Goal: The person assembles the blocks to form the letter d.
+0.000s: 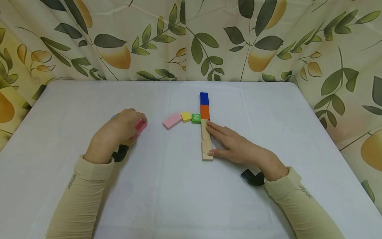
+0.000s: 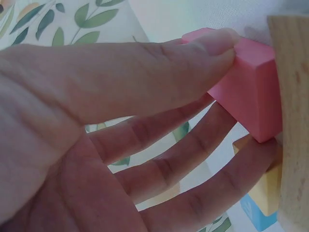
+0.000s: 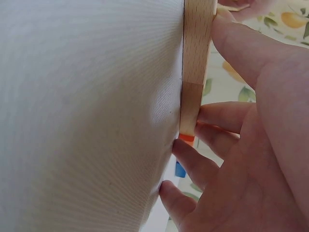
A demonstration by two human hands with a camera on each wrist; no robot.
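Observation:
My left hand (image 1: 117,127) pinches a dark pink block (image 2: 246,82) between thumb and fingers, at the left of the table. Its fingers partly hide a yellow block (image 2: 268,191) and a blue block (image 2: 258,215) in the left wrist view. My right hand (image 1: 238,142) lies with extended fingers along the right side of two plain wooden blocks (image 1: 206,130), fingertips and thumb touching them. End to end beyond these stand an orange block (image 1: 205,112) and a dark blue block (image 1: 204,99). Branching left from this row are a green block with a "2" (image 1: 196,118), a yellow block (image 1: 186,117) and a light pink block (image 1: 172,121).
A white cloth covers the table (image 1: 179,196). Behind it hangs a leaf-patterned curtain (image 1: 232,39). A plain wooden piece (image 2: 295,121) stands close at the right edge of the left wrist view. Black straps (image 1: 253,177) show at both wrists.

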